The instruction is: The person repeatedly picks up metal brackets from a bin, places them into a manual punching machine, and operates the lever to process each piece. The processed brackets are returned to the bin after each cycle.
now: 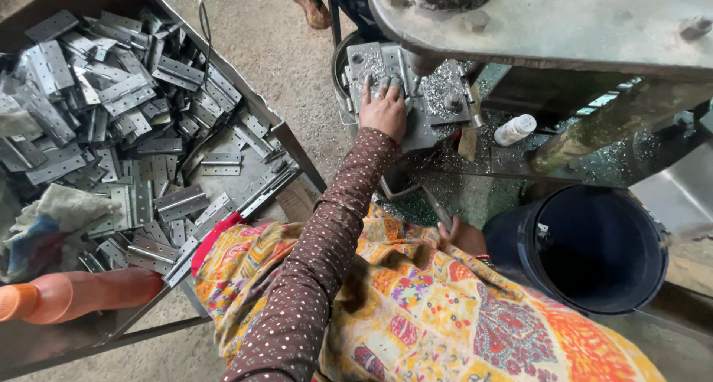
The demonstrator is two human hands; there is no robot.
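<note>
Nearest, at the bottom of the frame, my lap under patterned yellow cloth. Right hand [462,236] rests low at centre, fingers curled around a slim metal handle [438,210]; I cannot tell how tightly. Just right of it, a dark blue bucket [587,248], its inside too shadowed to read. Lower left: an orange bottle [70,293] lies on the tray's edge beside a crumpled rag [44,219].

Middle distance, left: metal tray [293,141] heaped with flat steel hinges [130,137], a large pile I judge not yet worked.

Farther, upper centre: left hand [383,109] stretched out, fingers flat, pressing a hinge piece [371,63] onto the press bed [434,103] under the machine's ram. Metal shavings are scattered around the bed. A small white bottle [515,129] lies just right of it.

Judgement: one piece seated, most of the heap remaining.
</note>
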